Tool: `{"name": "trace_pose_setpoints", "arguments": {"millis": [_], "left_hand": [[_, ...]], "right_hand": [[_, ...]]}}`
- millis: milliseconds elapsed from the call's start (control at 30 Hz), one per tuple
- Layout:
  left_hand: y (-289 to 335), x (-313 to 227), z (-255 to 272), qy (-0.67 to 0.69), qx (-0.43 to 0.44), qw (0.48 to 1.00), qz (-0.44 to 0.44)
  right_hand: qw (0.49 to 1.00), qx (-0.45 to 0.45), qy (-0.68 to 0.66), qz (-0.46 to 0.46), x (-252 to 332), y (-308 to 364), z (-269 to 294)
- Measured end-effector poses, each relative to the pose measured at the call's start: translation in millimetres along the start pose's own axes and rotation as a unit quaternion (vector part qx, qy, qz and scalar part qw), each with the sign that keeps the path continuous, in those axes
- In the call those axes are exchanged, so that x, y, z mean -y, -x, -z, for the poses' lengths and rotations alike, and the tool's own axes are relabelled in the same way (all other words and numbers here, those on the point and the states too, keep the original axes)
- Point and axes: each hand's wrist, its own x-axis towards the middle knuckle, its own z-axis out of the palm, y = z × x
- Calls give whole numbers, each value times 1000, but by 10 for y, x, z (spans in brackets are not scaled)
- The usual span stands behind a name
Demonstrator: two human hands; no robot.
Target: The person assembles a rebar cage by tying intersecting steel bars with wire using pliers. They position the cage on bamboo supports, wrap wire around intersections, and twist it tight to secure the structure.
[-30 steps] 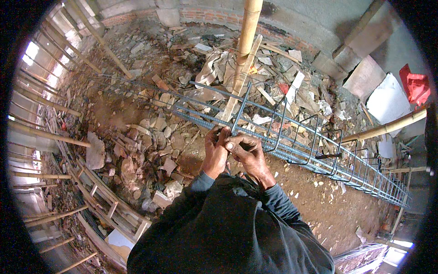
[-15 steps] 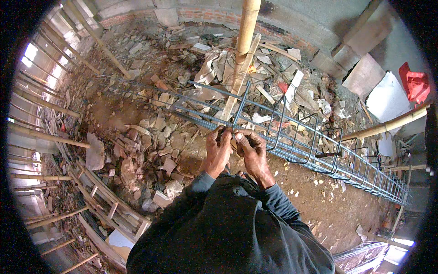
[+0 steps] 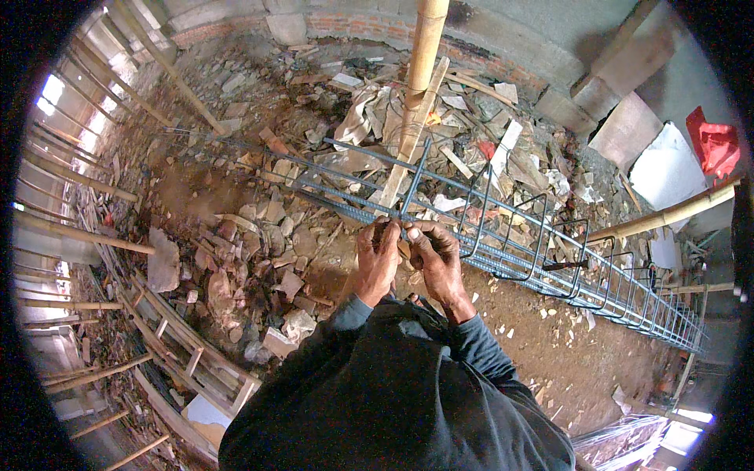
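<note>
My left hand (image 3: pixel 377 265) and my right hand (image 3: pixel 441 268) meet at the near side of a long steel rebar cage (image 3: pixel 518 271). Both have their fingers pinched close together, thumbs nearly touching. Whatever they grip is too small and covered to make out. Just beyond the fingertips, a short steel bar (image 3: pixel 416 179) crosses the long ribbed bars. Square stirrups (image 3: pixel 537 235) ring the cage to the right of my right hand. Leftward, the long bars (image 3: pixel 310 188) run on over the rubble.
An upright bamboo pole (image 3: pixel 428 47) with a wooden strip (image 3: pixel 410 149) stands beyond the cage. Broken rubble (image 3: pixel 267 228) covers the ground at left. Another bamboo pole (image 3: pixel 667 212) slants in at right. A wooden ladder-like frame (image 3: pixel 192 361) lies at lower left.
Both hands stay at the same spot on the bars, with only a slight shift of the fingers. The cage has not visibly moved.
</note>
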Motion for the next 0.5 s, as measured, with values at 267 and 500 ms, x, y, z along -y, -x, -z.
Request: {"name": "trace_pose_setpoints", "arguments": {"millis": [267,500], "left_hand": [[2,-45,-21,-94,14,984,-153],[-65,23,-5,-73,-10,990,-119]], "right_hand": [[999,-19,-33,15,-87,13,-12],[998,-26,-37,41,-130,45,-15]]}}
